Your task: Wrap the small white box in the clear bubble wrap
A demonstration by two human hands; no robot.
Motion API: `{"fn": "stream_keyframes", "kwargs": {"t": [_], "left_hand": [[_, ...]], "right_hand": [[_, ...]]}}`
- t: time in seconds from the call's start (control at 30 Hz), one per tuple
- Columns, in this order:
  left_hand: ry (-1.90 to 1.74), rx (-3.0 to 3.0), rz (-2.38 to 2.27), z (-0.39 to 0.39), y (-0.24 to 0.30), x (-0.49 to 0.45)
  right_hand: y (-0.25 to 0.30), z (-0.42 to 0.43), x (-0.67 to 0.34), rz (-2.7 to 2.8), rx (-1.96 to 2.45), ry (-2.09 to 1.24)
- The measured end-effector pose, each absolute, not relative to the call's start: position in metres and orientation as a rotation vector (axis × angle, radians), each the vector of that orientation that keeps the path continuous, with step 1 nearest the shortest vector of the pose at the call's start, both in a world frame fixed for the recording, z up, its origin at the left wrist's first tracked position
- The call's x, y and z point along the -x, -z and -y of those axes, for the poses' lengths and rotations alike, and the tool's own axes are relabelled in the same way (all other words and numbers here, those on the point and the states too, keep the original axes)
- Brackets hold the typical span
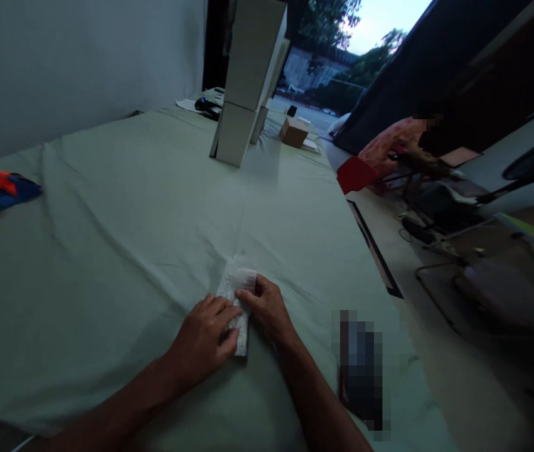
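Note:
A narrow bundle of clear bubble wrap (237, 282) lies on the light green cloth in front of me. A dark edge shows along its near right side; what is inside cannot be made out. My left hand (209, 333) is closed over the near left part, with the fingers across the top and the thumb at the lower end. At the right edge my right hand (269, 306) pinches the wrap between thumb and fingers. Both hands touch the bundle, close to each other.
Tall pale boxes (243, 81) stand at the back, beside a small brown carton (293, 132). An orange and blue item (0, 193) lies far left. A blurred-out dark object (361, 370) lies near right. A person in patterned clothing (396, 141) is beyond the table's right edge.

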State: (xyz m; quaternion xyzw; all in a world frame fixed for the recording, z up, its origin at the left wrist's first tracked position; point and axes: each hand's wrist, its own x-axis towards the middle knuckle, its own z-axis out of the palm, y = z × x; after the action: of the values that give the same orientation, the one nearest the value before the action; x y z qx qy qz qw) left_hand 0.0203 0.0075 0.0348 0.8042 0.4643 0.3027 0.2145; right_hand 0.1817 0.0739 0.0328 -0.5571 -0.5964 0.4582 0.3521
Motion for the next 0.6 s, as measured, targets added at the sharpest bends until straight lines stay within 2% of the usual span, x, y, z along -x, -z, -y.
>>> {"fn": "stream_keyframes", "kwargs": {"t": [0.17, 0.33, 0.6], "left_hand": [[-1.018, -2.085, -1.412, -0.008, -0.026, -0.021], [-1.207, -1.961, -1.561, -0.005, -0.016, -0.020], [-0.998, -1.928, -1.296, -0.012, -0.018, -0.011]], "right_hand": [[-0.042, -0.059, -0.186, 1.642, 1.305, -1.160], [-0.051, -0.038, -0.194, 1.946, 1.172, -0.883], [-0.054, 0.002, -0.210, 2.420, 1.033, -0.509]]}}
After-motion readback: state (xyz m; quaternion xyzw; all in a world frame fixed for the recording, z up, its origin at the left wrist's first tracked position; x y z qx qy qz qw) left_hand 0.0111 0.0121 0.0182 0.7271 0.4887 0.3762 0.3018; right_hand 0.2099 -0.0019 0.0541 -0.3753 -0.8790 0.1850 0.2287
